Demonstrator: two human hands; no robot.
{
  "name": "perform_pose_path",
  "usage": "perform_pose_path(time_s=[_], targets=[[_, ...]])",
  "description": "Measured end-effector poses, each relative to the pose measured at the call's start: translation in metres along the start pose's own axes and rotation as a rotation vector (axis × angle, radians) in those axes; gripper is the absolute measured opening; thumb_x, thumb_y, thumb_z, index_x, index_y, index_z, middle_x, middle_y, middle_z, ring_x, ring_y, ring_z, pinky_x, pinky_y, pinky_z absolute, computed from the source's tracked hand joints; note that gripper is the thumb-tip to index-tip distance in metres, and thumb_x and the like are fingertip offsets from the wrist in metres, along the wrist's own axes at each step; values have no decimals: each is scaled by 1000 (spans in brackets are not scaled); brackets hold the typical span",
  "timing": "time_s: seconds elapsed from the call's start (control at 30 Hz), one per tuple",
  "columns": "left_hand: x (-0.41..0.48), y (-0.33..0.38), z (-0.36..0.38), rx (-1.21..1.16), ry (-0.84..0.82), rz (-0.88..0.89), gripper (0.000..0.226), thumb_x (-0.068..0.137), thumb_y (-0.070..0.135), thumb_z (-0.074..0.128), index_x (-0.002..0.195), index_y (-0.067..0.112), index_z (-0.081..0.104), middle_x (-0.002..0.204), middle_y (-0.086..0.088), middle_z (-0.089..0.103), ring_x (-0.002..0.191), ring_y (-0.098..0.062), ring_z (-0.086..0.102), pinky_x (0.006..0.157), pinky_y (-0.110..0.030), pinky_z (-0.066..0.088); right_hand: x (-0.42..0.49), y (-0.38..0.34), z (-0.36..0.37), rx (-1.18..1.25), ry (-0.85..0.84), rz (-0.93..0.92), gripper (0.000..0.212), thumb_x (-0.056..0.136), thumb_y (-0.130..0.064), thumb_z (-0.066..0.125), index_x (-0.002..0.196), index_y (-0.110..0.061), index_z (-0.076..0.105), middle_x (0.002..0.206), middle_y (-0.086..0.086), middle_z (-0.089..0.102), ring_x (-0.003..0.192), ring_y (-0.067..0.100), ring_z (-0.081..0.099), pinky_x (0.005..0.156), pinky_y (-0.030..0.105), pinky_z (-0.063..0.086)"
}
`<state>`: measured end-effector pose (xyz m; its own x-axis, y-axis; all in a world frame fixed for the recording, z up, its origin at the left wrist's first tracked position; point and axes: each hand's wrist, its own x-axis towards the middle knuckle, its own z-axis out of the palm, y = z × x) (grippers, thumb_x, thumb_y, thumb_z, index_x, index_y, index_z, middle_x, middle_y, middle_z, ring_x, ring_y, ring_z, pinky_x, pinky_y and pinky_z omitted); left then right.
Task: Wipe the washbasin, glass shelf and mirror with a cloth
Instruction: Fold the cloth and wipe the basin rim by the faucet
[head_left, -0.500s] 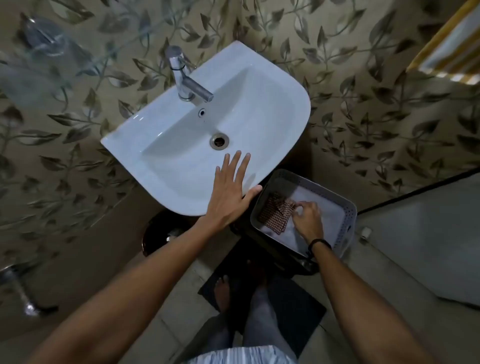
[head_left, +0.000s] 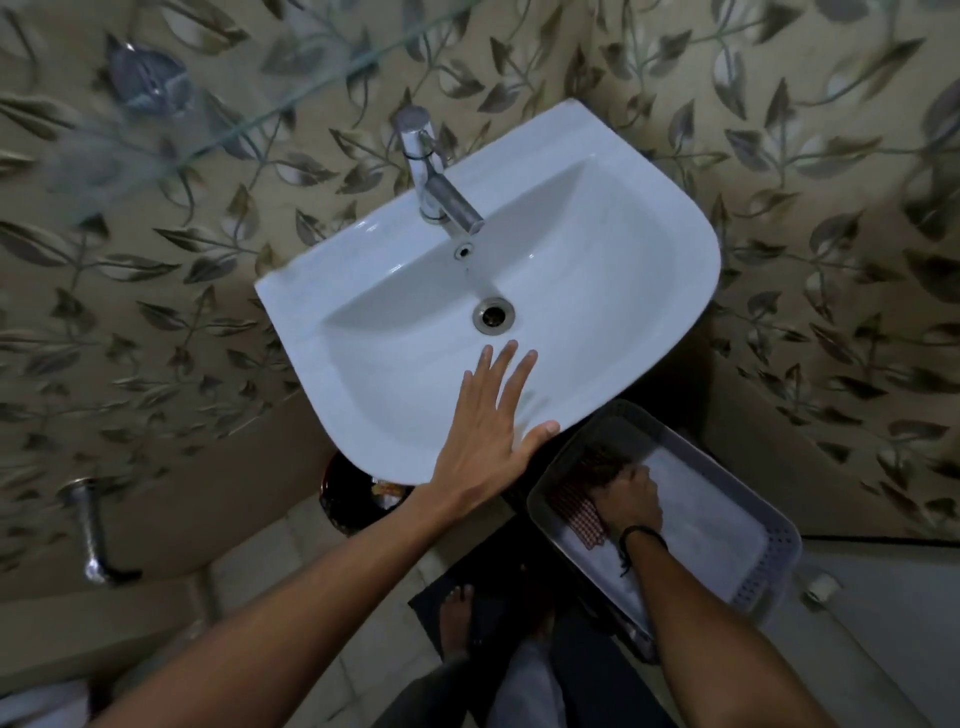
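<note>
A white washbasin (head_left: 597, 291) with a chrome tap (head_left: 434, 182) and a drain (head_left: 492, 313) hangs on a leaf-patterned wall. My left hand (head_left: 488, 421) rests flat on the basin's near rim, fingers straight and spread. Down at the right, my right hand (head_left: 631, 501) is inside a grey plastic basket (head_left: 748, 577), its fingers closed round a red checked cloth (head_left: 579, 512). The glass shelf (head_left: 171, 119) shows blurred at the upper left. No mirror is in view.
A white cloth (head_left: 701, 530) lines the basket. A dark bin (head_left: 353, 493) stands under the basin's left side. A metal pipe (head_left: 93, 535) sticks out of the wall at the lower left. My feet stand on a dark mat (head_left: 441, 603).
My right hand has moved over the checked cloth and closed on it. The view has shifted, so the basin sits more to the right. My left hand stays on the rim.
</note>
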<state>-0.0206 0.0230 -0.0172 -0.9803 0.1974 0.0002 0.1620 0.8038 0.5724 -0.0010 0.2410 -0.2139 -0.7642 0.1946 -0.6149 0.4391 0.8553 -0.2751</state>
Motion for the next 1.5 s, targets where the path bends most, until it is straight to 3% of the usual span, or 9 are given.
perform_pose_path(time_s=[0.2,0.3,0.37,0.53,0.67,0.83,1.1,1.3,1.5], targets=[[0,-3,3,32,1,15,77,102,54,53,162,28,13,170,11,-2,156,-11,-14,127,-40,-4,10,-3,12,37,80,-30,43,87,-32,54,118,-3,60,123,16,56,111,35,58,86,42,51],[-2,-2,-1,-26,3,11,77,101,53,55,162,28,15,170,12,0,156,-9,-12,127,-41,1,32,18,39,161,62,-43,46,83,-48,38,94,-12,66,111,15,62,99,28,56,82,40,49],[-2,-1,-5,-63,-5,1,76,101,53,55,161,30,14,169,15,-1,155,-8,-12,127,-41,3,3,8,15,355,81,-24,29,92,-40,53,83,-13,61,101,13,65,92,26,58,77,39,49],[4,-3,-20,-102,-46,-26,77,100,54,55,159,39,9,166,22,-7,154,-4,-15,128,-40,5,-83,-32,-76,592,91,-151,14,98,-19,62,111,-18,64,101,-4,64,94,16,59,80,27,43],[14,-11,-36,-142,-83,-82,78,97,55,58,153,50,5,163,25,-6,153,-1,-11,127,-38,8,-97,-34,-130,624,-1,-181,16,97,-16,60,101,-31,62,104,0,72,93,16,68,85,37,56],[21,-6,-69,-348,-191,-150,70,94,55,64,152,44,28,165,14,16,151,-6,8,120,-32,14,-148,-80,-220,832,-78,-303,27,89,11,54,98,-9,69,91,12,73,79,15,71,60,22,54],[37,-2,-152,-778,-339,-89,22,99,34,65,117,25,70,121,12,69,117,-2,61,104,-24,43,-176,-180,-264,942,-292,-504,29,82,7,60,107,-5,70,101,16,73,90,26,69,79,38,51],[45,-35,-193,-780,-180,-46,23,95,27,71,109,9,68,99,1,69,90,-14,65,83,-38,53,-181,-245,-251,887,-187,-560,29,91,-3,67,114,-21,69,103,11,72,87,27,71,72,41,58],[47,-56,-215,-701,-58,-75,10,99,23,65,104,14,65,97,1,71,88,-14,66,80,-31,52,-193,-292,-224,698,-15,-586,46,80,-29,85,120,-24,64,107,-1,73,95,13,71,79,32,60]])
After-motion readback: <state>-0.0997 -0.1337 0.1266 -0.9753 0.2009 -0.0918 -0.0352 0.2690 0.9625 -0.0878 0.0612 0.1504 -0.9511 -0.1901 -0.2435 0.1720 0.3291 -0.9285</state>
